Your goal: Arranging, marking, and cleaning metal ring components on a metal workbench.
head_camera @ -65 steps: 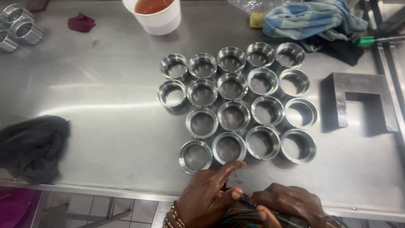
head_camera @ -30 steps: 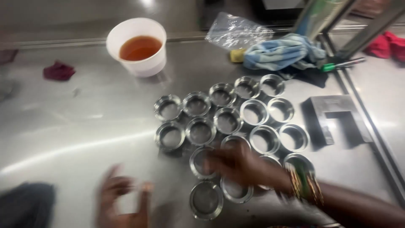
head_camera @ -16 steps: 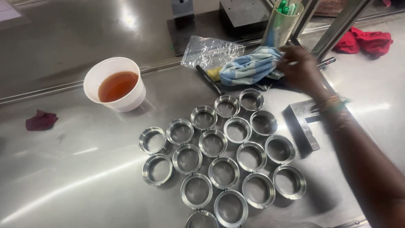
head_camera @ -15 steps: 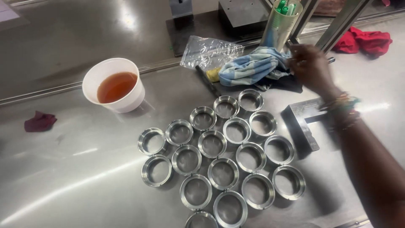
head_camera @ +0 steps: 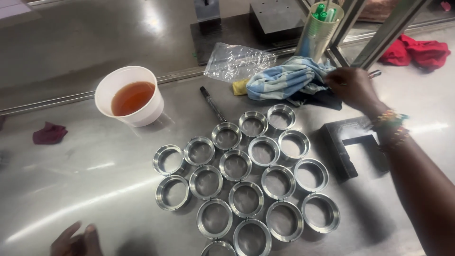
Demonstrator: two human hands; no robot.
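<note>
Cloth: blue-and-white striped cloth (head_camera: 289,80) lies bunched at the far right of the steel bench (head_camera: 71,189), partly over a dark rag, just beside a yellow scrap (head_camera: 241,86).
Right hand: the right hand (head_camera: 353,87) is at the cloth's right edge, fingers curled and touching the fabric; whether they have pinched it shut cannot be told.
Left hand: the left hand (head_camera: 76,242) shows only at the bottom frame edge, fingers loosely spread, holding nothing.
Step in hand: judged to be taking hold of the cloth.
Next move calls for: a firm pinch on the fabric and a lift that keeps it off the green-capped can (head_camera: 316,31) close behind.
Rings: machined metal rings (head_camera: 246,182) stand in close rows mid-bench, well apart from the right hand.
Surface: brushed steel, glare streaks; a white cup of amber liquid (head_camera: 130,97) at left, a black marker (head_camera: 212,104) between cup and rings, a dark metal bracket (head_camera: 343,147) under the right forearm.
Room: crumpled clear bag (head_camera: 237,59), red rags (head_camera: 417,50) at far right, dark blocks along the back.
</note>
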